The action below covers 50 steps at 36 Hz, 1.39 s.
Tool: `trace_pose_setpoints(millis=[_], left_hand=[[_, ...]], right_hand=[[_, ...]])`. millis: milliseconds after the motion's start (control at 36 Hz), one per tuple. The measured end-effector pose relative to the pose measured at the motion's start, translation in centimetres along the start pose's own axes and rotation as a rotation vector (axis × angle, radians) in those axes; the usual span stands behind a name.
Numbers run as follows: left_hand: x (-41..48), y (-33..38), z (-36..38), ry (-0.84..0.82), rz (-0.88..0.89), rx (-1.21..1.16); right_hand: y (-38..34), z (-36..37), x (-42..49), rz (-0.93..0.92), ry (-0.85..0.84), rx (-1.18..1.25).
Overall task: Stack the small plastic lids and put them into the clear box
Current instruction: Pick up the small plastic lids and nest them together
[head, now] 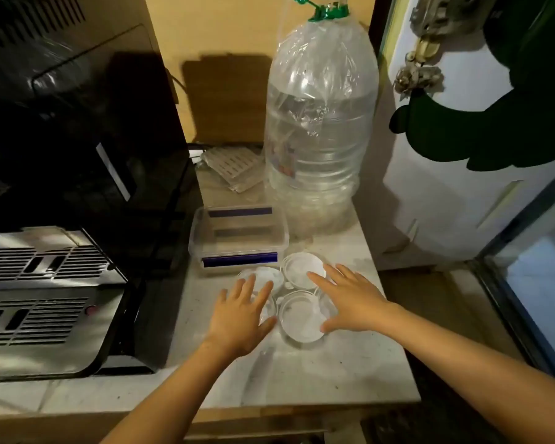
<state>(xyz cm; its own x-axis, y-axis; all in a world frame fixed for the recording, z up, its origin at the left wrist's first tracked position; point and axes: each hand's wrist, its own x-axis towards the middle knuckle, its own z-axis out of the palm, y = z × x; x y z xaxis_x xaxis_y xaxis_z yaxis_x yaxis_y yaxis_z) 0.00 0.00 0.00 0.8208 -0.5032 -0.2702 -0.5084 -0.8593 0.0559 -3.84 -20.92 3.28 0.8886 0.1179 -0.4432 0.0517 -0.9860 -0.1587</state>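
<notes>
Several small clear round lids lie flat, unstacked, on counter just in front of clear box w/ blue clips. L hand & R hand spread flat over lids, holding nothing.

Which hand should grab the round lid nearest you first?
Probably the right hand: its thumb already touches the near lid. The left hand lies over other lids farther left.

Home kitchen: marble counter, water jug, fridge door
</notes>
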Motion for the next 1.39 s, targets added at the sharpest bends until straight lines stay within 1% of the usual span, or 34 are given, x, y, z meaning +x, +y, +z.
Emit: trace_pose_setpoints(millis=[167, 250, 472, 833, 917, 1028, 1139, 1250, 1389], left_hand=[[0.8, 1.4, 0.8, -0.050, 0.051, -0.008], [1.2, 1.7, 0.8, -0.048, 0.077, -0.011], [2.4, 2.5, 1.1, -0.037, 0.105, -0.040], [3.0, 2.7, 0.8, -0.020, 0.103, -0.054], [3.0, 2.6, 0.6, -0.003, 0.098, -0.114], [3.3, 2.5, -0.1, 0.027, 0.089, -0.369], [3.2, 2.6, -1.8, 0.048, 0.154, -0.816], [3.0, 2.6, -3.9, -0.082, 0.223, -1.249], [3.3, 2.3, -5.6, -0.262, 0.319, -1.776]], right_hand=[[1.3, 0.8, 0.1, 0.062, -0.067, 0.015], [2.0, 1.0, 0.4, 0.075, -0.075, 0.028], [2.8, 1.5, 1.3, 0.051, -0.110, 0.036], [2.8, 2.3, 2.1, 0.040, -0.075, 0.060], [2.9, 1.9, 1.9, 0.048, -0.065, 0.083], [3.0, 0.1, 1.4, 0.044, -0.017, 0.114], [2.8, -2.9, 0.7, 0.030, 0.079, 0.254], [1.7, -5.8, -0.3, -0.017, 0.164, 0.438], [-0.8, -8.1, -1.5, -0.103, 0.244, 0.583]])
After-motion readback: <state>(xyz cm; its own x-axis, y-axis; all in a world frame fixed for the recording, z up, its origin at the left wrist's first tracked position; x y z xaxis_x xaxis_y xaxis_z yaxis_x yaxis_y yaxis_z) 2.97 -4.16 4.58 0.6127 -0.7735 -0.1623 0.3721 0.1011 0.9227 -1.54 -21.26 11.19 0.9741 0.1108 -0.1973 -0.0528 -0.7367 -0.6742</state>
